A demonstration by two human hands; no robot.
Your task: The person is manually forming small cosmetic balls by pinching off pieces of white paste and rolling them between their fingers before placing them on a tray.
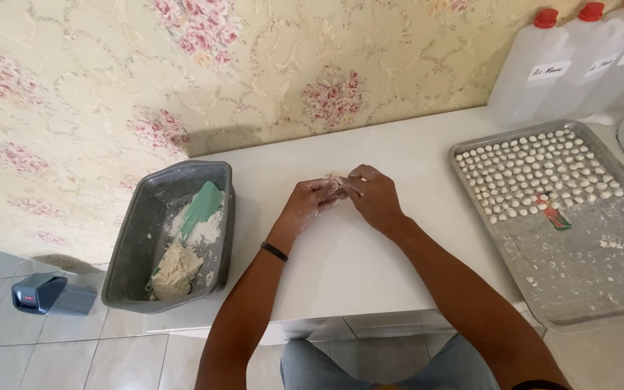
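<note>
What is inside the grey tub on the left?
The grey tub holds a dough lump, loose flour and a green scraper. The scraper's lower end is buried.

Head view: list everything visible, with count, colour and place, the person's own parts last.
Counter: one, white, along the wall.
Tub: one, grey, at the counter's left edge.
Dough lump: one, beige, in the tub's near end.
Scraper: one, green, leaning in the tub over flour.
Tray: one, metal, on the right.
Dough balls: many, white, in rows on the tray's far half.
Small red and green item: one, on the tray; kind unclear.
Jugs: three, translucent with red caps, far right by the wall.
Wallpaper: floral, cream and pink.
Grey device: one, on the tiled floor, left.
Left hand: wristband, fingertips meeting the right's.
Right hand: pinching a small dough bit with the left.
</note>
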